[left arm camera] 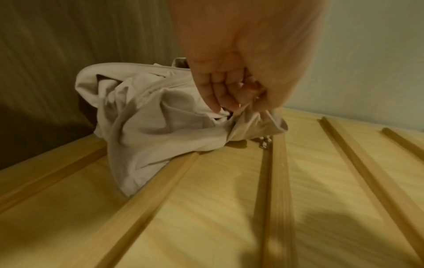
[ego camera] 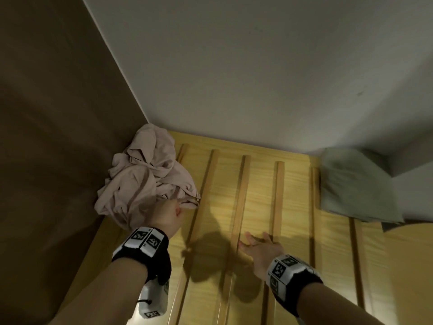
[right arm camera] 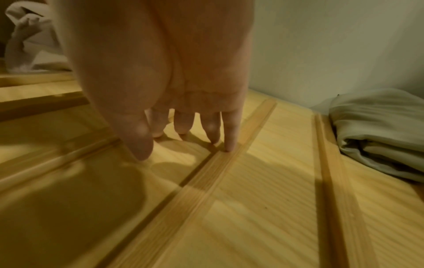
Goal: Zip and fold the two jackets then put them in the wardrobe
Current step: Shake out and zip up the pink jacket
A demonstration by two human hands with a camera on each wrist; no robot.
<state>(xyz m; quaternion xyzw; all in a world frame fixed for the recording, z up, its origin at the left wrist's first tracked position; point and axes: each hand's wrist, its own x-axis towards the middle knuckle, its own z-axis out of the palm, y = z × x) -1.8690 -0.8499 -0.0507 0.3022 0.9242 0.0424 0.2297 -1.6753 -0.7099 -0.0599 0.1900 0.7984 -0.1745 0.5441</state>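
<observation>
Crumpled pale pinkish-beige fabric jacket (ego camera: pixel 145 177) lies bunched in the far left corner of a yellow pine slatted surface (ego camera: pixel 257 184), against a brown wall (ego camera: pixel 51 113). Left hand (ego camera: pixel 167 215) grips the jacket's near right edge, fingers (left arm camera: pixel 226 90) curled into the cloth. A small metal zipper pull (left arm camera: pixel 263 144) hangs just below that grip, beside a raised slat. Right hand (ego camera: pixel 262 248) is spread flat, fingers (right arm camera: pixel 212 130) straight and apart, tips touching the wood between slats, holding nothing. Folded pale green fabric jacket (ego camera: pixel 353 186) rests at the far right, against the white wall (ego camera: pixel 257 66), well apart from both hands.
</observation>
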